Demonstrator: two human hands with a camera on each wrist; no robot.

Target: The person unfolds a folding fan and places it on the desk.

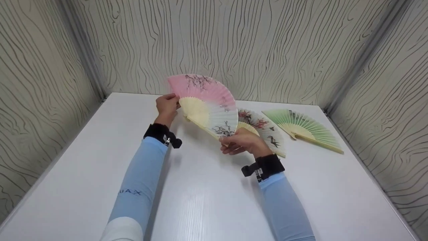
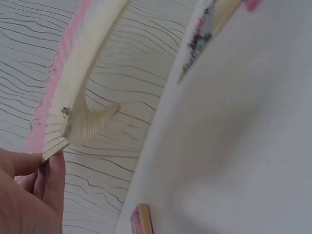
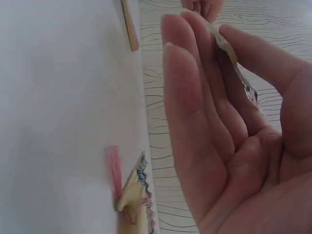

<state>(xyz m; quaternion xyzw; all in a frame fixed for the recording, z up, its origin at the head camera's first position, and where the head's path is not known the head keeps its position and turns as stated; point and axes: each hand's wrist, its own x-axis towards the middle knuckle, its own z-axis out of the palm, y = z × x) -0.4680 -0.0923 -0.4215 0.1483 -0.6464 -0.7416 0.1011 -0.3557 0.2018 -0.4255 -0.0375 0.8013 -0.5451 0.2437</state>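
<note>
A pink-and-white folding fan (image 1: 207, 92) with dark branch prints is spread open above the table. By its left edge, my left hand (image 1: 166, 107) pinches a pale outer rib between thumb and fingers; the left wrist view shows this grip on the rib (image 2: 56, 148) close up. My right hand (image 1: 245, 142) pinches the lower right corner of the same fan, its thumb against the fingers in the right wrist view. Partly hidden behind that hand, a white fan with red flowers (image 1: 259, 122) lies spread on the table.
A green folding fan (image 1: 301, 129) lies spread at the right on the white table (image 1: 200, 201). In the right wrist view a pink tassel (image 3: 113, 168) hangs by a fan's pivot. At the left wrist view's bottom is a pink, wood-edged end (image 2: 144, 219). Patterned walls (image 1: 214, 43) enclose the table.
</note>
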